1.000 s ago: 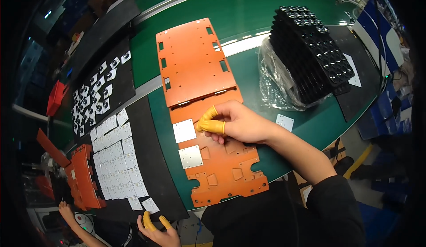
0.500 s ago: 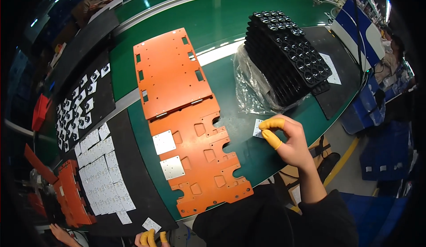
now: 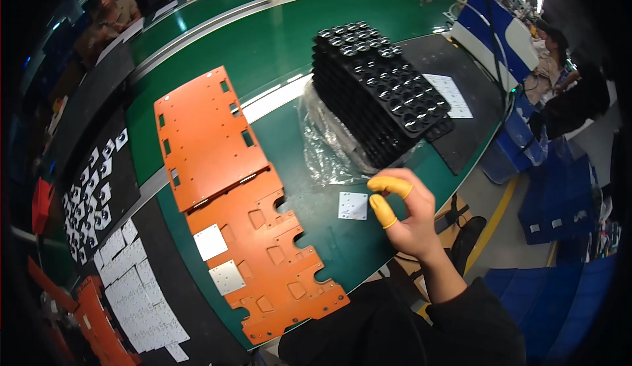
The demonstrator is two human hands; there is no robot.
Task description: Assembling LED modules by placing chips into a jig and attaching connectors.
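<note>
My right hand (image 3: 407,209), yellow finger cots on its thumb and forefinger, is open just right of a small square white circuit board (image 3: 353,206). The board lies flat on the green tabletop, with a narrow gap to my fingertips. Left of it is an orange fixture (image 3: 283,261), its hinged cover (image 3: 207,139) swung back toward the far side. Two square plates rest along the fixture's left side: a white one (image 3: 210,242) and a silvery one (image 3: 227,278) below it. My left hand is out of view.
A tall stack of black trays with round clear lenses (image 3: 385,83) stands beyond my right hand, clear plastic film (image 3: 329,142) around its base. Rows of white boards (image 3: 141,300) cover a black mat at left. Another orange fixture (image 3: 99,320) sits lower left. People sit farther off.
My right hand has let go of the white circuit board, its fingers now apart. My left hand, earlier at the lower edge by another white board, has left view. The whole view has shifted.
</note>
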